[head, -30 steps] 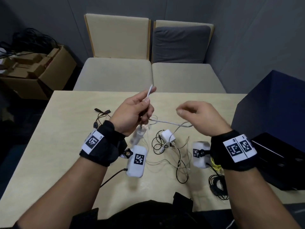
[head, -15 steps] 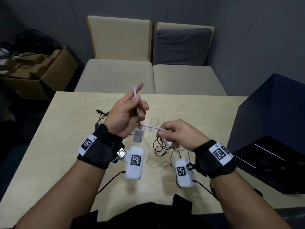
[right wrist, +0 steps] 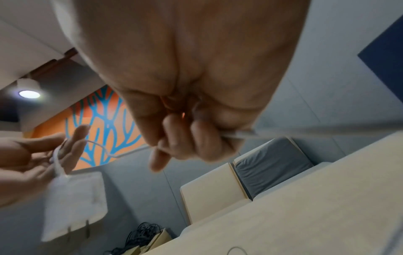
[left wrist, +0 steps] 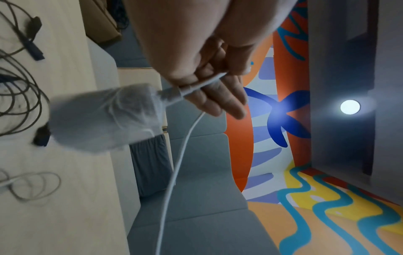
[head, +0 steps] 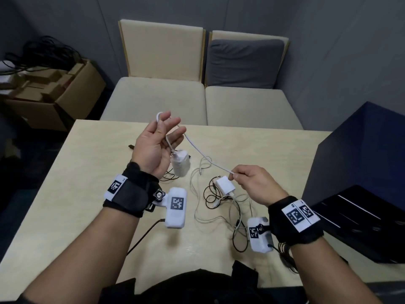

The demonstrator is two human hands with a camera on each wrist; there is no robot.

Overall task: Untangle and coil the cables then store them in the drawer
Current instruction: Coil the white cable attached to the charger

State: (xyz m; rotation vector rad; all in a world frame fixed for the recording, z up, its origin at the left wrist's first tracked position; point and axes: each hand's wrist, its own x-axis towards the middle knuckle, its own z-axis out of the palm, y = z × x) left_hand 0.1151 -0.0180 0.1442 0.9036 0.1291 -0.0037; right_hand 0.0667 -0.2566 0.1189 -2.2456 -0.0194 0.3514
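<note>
- Pale wood makes the table (head: 65, 194) under my hands; its far edge meets two cream seats (head: 153, 99), and one backrest carries a grey cushion (head: 245, 62).
- Grey walls close the room on the far side; the wrist views show an orange and blue mural (left wrist: 261, 120) and one round ceiling light (left wrist: 350, 107).
- One cardboard box (head: 54, 95) sits on the floor past the table's far left corner, with black leads heaped behind it.
- One dark blue cabinet (head: 361, 161) stands at the table's right edge, and beside it, lower, is a black drawer (head: 350, 216).
- My left hand (head: 156, 145) is raised palm up over the far half of the table, fingers spread, thumb pressing the white cable (head: 197, 150) against them; it loops over my fingertips.
- One plastic-wrapped white charger (head: 180, 164) hangs from that cable just below my left palm.
- My right hand (head: 254, 185) pinches the same cable further along, between thumb and forefinger, the other fingers curled.
- Between my hands the cable sags in one line above the table.
- A second white charger (head: 225, 186) lies on the table near the middle, amid tangled cables (head: 219, 207), black and white; I cannot count them.
- More black cable (head: 285, 249) lies at the near right edge, partly hidden by my right wrist.
</note>
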